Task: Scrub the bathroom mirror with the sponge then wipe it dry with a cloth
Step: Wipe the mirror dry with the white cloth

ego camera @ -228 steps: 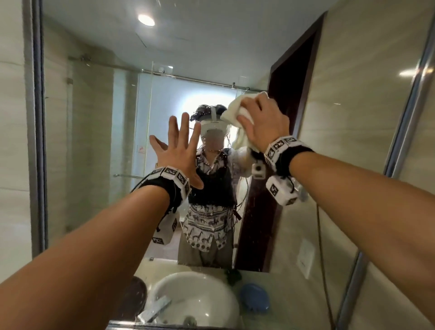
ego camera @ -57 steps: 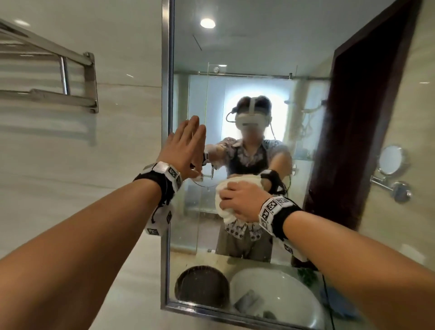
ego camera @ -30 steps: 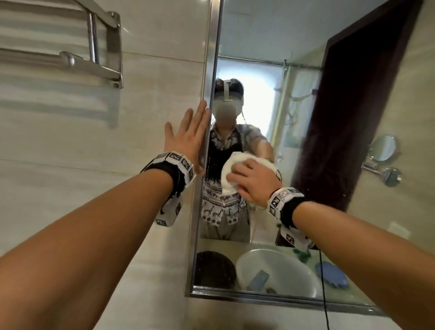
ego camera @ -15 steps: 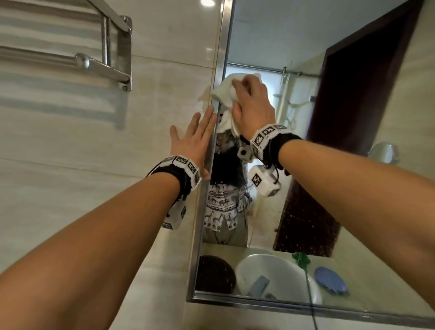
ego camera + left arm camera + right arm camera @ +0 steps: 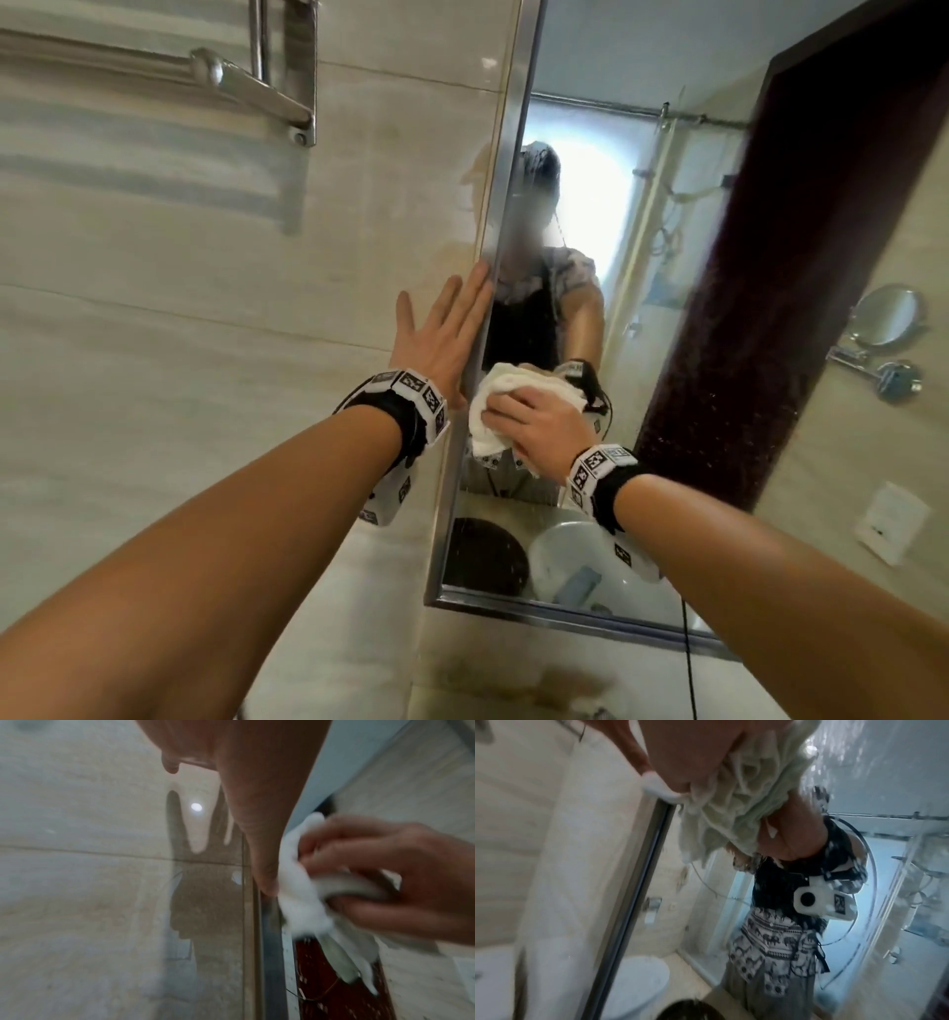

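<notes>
The mirror point(image 5: 637, 288) hangs in a metal frame point(image 5: 506, 205) on the tiled wall. My right hand point(image 5: 534, 419) grips a bunched white cloth point(image 5: 493, 398) and presses it on the glass near the mirror's left edge, low down. The cloth point(image 5: 298, 882) and the right hand point(image 5: 380, 874) also show blurred in the left wrist view. In the right wrist view the cloth point(image 5: 741, 801) bunches under my palm against the glass. My left hand point(image 5: 441, 334) lies flat with straight fingers on the wall tile beside the frame. No sponge is in view.
A chrome towel rack point(image 5: 246, 77) juts from the wall at upper left. The mirror reflects a white basin point(image 5: 580, 565), a dark round bin point(image 5: 482, 555), a dark door point(image 5: 780, 257) and a small round wall mirror point(image 5: 891, 313).
My right hand with the cloth has swept down from the upper left of the mirror to the lower left. My left hand has stayed flat on the wall beside the frame.
</notes>
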